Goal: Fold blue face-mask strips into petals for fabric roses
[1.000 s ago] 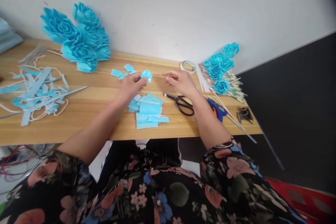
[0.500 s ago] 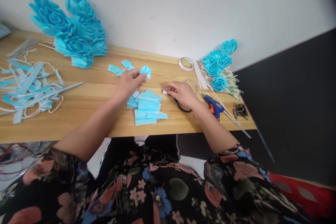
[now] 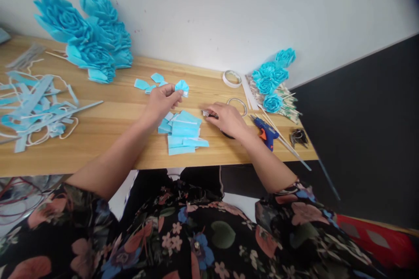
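My right hand (image 3: 228, 118) is down at the scissors (image 3: 226, 134); one second earlier it hovered above the table, touching nothing, and the scissors lay exposed beneath my wrist. The fingers now curl over the tool and hide most of it: the pale tip shows just beyond my fingertips, and part of a black handle shows below the palm. I cannot tell whether the fingers pass through the handle loops or whether the grip is fully closed. My left hand (image 3: 163, 102) is unchanged in function: thumb and fingers pinch the pleated blue piece (image 3: 181, 86), which projects beyond the fingertips, toward the right hand but well apart from it. Status, as I judge it: the piece is secured on one side, the cutting tool is engaged on the other, and the two do not meet. Flat blue sheets (image 3: 186, 128) lie in an overlapping stack on my side of both hands, between them. Small cut pieces (image 3: 141, 84) lie just beyond and left of the left hand. A white tape roll (image 3: 231, 85) lies beyond the right hand; a blue glue gun (image 3: 267, 133) lies to its right.
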Demonstrator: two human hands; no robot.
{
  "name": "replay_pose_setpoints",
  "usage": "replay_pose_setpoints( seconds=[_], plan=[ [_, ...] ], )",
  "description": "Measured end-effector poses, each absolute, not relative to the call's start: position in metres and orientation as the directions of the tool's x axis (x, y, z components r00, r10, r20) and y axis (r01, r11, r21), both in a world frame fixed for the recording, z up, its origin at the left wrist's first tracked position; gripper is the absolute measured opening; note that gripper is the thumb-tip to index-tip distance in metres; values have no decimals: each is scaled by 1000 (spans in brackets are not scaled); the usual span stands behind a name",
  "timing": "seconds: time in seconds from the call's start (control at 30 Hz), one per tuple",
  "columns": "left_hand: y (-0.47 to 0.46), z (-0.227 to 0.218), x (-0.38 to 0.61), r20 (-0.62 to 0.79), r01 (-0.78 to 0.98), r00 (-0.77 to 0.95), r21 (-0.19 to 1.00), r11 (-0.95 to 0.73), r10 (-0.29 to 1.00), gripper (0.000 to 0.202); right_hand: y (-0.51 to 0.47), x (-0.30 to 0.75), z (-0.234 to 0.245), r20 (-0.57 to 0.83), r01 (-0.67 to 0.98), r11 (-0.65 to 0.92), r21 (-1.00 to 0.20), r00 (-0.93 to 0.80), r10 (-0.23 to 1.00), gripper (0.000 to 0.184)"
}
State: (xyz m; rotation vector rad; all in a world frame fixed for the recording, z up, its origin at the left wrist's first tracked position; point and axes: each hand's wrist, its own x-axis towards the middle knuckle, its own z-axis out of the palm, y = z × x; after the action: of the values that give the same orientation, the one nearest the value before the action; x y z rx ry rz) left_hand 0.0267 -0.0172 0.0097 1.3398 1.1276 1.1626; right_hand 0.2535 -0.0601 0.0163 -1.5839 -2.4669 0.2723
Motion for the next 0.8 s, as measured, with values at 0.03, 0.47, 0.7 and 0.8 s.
replay_pose_setpoints(
  seconds=[0.03, 0.47, 0.7, 0.8],
  plan=[
    [-17, 9, 27, 73, 37, 106, 996, -77, 992, 20, -61, 253, 16, 73, 876, 412, -251, -407, 911, 21],
    [-18, 9, 26, 90, 37, 118, 995, -95, 989, 19, -67, 255, 2, 162, 899, 387, -205, -359, 919, 21],
    [-19, 11, 26, 81, 69, 128, 994, -90, 989, 20, -62, 261, -13, 243, 892, 341, -296, -275, 930, 16],
    [-19, 12, 27, 73, 56, 128, 995, -81, 989, 19, -61, 263, -17, 261, 878, 298, -374, -209, 943, 15]
  ],
)
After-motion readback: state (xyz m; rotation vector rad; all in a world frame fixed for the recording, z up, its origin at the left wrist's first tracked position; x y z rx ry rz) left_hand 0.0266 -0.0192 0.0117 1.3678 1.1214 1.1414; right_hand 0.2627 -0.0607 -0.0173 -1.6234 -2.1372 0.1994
